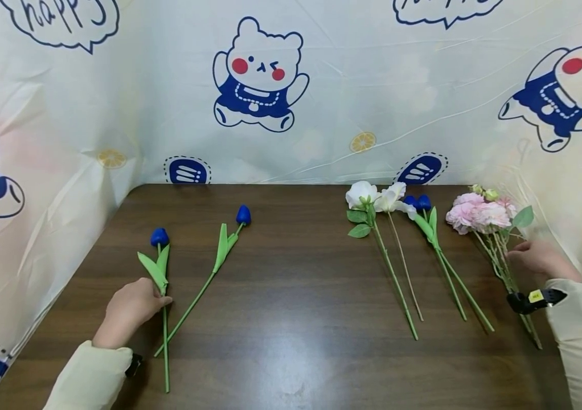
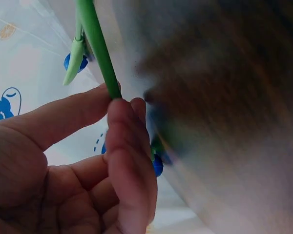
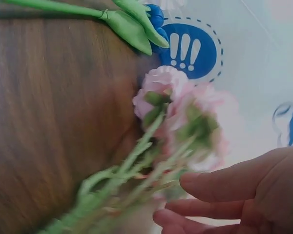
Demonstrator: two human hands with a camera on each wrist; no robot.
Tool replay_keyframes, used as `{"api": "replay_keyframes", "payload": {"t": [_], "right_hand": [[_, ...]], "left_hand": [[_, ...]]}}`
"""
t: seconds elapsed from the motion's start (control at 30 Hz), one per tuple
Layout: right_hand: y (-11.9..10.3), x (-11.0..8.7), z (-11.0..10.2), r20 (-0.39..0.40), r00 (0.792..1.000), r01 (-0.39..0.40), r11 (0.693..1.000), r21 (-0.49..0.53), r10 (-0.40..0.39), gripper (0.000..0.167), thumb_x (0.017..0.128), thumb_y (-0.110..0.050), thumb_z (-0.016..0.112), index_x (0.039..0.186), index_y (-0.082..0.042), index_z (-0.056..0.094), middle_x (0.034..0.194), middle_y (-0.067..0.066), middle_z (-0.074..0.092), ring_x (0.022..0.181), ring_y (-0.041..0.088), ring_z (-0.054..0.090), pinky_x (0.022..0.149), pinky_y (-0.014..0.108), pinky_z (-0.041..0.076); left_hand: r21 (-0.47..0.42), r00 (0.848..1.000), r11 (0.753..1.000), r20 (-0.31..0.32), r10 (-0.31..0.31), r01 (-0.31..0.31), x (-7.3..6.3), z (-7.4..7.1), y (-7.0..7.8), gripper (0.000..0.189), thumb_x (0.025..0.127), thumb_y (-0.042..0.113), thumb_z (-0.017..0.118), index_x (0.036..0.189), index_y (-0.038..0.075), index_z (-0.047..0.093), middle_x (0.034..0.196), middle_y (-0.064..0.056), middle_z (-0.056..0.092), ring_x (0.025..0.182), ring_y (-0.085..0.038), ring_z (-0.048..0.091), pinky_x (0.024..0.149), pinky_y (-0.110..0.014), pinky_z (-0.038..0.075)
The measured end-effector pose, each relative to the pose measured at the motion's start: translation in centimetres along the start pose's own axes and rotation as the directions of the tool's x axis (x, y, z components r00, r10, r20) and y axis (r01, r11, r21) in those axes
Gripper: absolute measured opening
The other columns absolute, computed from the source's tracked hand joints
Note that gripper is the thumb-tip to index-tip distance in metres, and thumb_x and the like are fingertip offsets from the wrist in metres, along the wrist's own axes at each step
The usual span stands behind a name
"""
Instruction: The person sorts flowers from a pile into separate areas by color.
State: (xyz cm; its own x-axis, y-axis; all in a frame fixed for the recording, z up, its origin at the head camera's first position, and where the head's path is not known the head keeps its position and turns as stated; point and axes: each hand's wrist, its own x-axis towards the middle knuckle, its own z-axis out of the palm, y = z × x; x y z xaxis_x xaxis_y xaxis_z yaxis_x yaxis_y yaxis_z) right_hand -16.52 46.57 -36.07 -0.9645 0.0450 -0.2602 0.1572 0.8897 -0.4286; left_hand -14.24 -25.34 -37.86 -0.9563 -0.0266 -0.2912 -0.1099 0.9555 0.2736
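My left hand (image 1: 134, 310) is at the left of the table, thumb and forefinger pinching the green stem (image 2: 101, 53) of a blue tulip (image 1: 160, 237) below its leaves. A second blue tulip (image 1: 242, 215) lies just to the right, its stem end crossing the first one's. Over at the right edge, my right hand (image 1: 544, 261) is beside a bunch of pink flowers (image 1: 480, 215), at the stems just under the blooms. In the right wrist view the thumb (image 3: 224, 183) and fingers are apart, with nothing between them, close to the pink flowers' stems (image 3: 132, 165).
Two white flowers (image 1: 361, 195) and a pair of blue tulips with green leaves (image 1: 426, 228) lie on the right half of the brown table (image 1: 291, 296). A pale printed cloth (image 1: 322, 102) hangs behind and along both sides of the table.
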Motion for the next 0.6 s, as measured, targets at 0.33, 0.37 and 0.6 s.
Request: {"api": "replay_keyframes", "payload": {"t": [0.33, 0.37, 0.6], "right_hand": [[-7.1, -2.5, -0.8, -0.310, 0.951, -0.022, 0.988, -0.152, -0.026, 0.039, 0.093, -0.022, 0.044, 0.101, 0.013, 0.059, 0.096, 0.037, 0.060, 0.073, 0.042, 0.060, 0.055, 0.038, 0.042], [-8.2, -2.8, -0.6, -0.347, 0.937, -0.014, 0.989, -0.144, -0.037, 0.039, 0.094, -0.021, 0.046, 0.107, 0.013, 0.058, 0.104, 0.036, 0.060, 0.078, 0.044, 0.060, 0.056, 0.039, 0.043], [-16.2, -4.2, 2.6, -0.614, 0.774, 0.161, 0.986, -0.042, -0.152, 0.022, 0.090, -0.016, 0.056, 0.097, 0.000, 0.069, 0.086, 0.023, 0.068, 0.060, 0.012, 0.057, 0.051, 0.021, 0.037]], "left_hand": [[-0.071, 0.998, 0.997, -0.051, 0.024, -0.028, -0.4, -0.3, 0.3, 0.048, 0.090, 0.020, 0.059, 0.050, 0.018, 0.033, 0.047, 0.007, 0.026, 0.044, -0.009, 0.027, 0.045, -0.024, 0.025], [-0.071, 0.997, 0.997, -0.070, 0.030, -0.035, -0.6, -0.4, 0.4, 0.045, 0.090, 0.021, 0.059, 0.051, 0.017, 0.036, 0.047, 0.007, 0.027, 0.045, -0.010, 0.028, 0.045, -0.025, 0.025], [-0.102, 0.952, 0.985, -0.286, 0.106, -0.140, -2.0, -1.4, 3.4, 0.022, 0.089, 0.023, 0.063, 0.077, 0.005, 0.065, 0.061, -0.002, 0.059, 0.052, -0.014, 0.046, 0.050, -0.029, 0.034]]}}
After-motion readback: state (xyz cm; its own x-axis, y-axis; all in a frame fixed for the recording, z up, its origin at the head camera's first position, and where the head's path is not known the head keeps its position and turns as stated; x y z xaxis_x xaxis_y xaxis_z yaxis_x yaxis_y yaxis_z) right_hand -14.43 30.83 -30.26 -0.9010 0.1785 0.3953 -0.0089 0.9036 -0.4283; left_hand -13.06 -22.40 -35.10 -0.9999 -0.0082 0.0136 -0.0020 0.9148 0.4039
